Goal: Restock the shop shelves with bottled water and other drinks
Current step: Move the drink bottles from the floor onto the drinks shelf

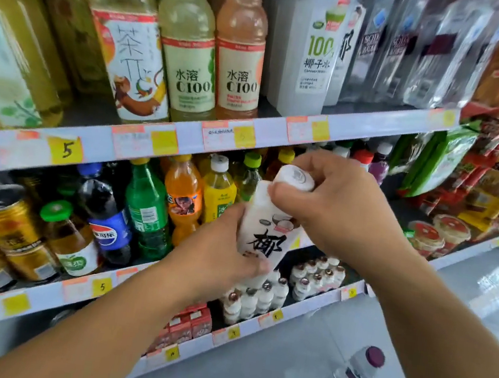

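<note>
Coconut drink bottle (268,239), crowded shop shelves (248,138)

A shop, at its drinks aisle. Tiered shelves (249,131) run across the frame, their front rails lined with price tags (67,150) in yellow and pink. Rows of bottles (189,54) fill the upper left, sodas (144,206) and cans (3,220) the middle left, and snack packets (497,177) hang at the right.

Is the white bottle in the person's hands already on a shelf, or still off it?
Off the shelf. The white bottle is held tilted in mid-air, left hand around its body, right hand at its cap.
</note>
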Motion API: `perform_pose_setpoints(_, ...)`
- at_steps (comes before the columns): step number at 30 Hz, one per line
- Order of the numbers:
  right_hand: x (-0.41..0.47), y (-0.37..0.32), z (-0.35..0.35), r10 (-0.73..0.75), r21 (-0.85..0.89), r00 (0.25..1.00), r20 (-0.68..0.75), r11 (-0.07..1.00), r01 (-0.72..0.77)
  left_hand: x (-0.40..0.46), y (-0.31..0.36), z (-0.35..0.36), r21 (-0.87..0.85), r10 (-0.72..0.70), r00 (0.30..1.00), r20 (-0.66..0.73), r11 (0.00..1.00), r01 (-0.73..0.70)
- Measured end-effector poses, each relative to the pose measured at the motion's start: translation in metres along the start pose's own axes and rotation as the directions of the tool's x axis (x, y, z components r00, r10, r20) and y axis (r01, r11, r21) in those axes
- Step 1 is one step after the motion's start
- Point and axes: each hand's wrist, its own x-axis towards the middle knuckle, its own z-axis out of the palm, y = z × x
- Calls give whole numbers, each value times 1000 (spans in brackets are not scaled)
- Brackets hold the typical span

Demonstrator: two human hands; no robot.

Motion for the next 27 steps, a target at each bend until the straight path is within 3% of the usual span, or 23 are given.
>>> perform_pose_setpoints(5,12,-47,-22,-32,50,995,-98,998,37,-17,24,-24,-161,50,999,-6,986,-50)
perform_pose_setpoints(16,23,-93,-49,-61,84,990,-124,994,72,-32,63,-54,-437,31,999,-20,898,-37)
perform_pose_setpoints(22,25,-100,-47,-45,144,990,-130,987,64,-48,72,-64,-518,21,998,56,856,11)
perform_pose_setpoints(27,23,-103,-48,-67,139,989,-131,987,85,-54,82,-66,-536,21,1000,22,844,-6)
